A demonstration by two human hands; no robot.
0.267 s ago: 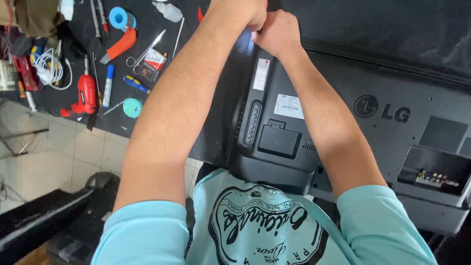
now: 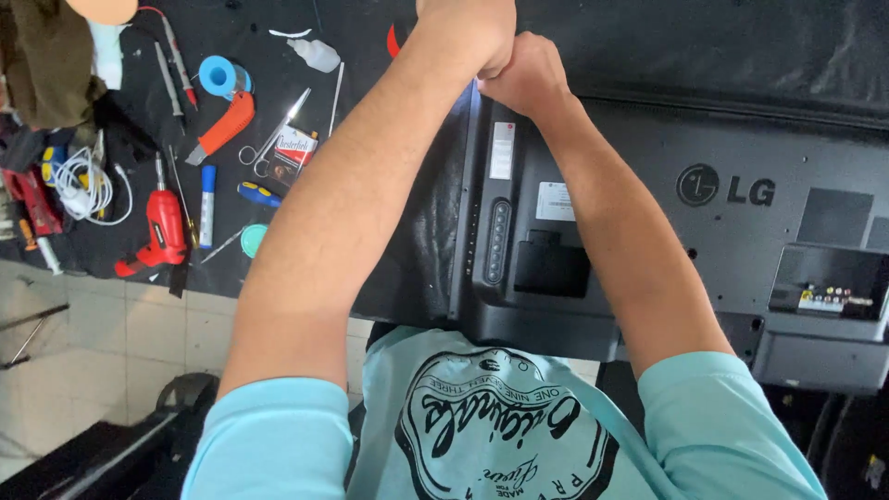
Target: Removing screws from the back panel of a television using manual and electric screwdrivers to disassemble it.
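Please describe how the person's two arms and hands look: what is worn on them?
Both arms are bare from the short light-blue sleeves down. The left hand and right hand wear no gloves; no watch, ring or bracelet is visible. The left sleeve and right sleeve belong to a T-shirt with a dark round print.

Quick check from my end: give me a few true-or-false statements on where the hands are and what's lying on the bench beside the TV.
1. Both hands, left hand and right hand, meet at the far edge of the television. True.
2. The television lies screen up. False: its grey back panel faces up.
3. A red cordless screwdriver lies on the black mat left of the television. True.
4. The left hand holds the scissors. False: they lie on the mat, away from both hands.
5. The blue tape roll sits on top of the television. False: it rests on the mat, beside an orange utility knife.
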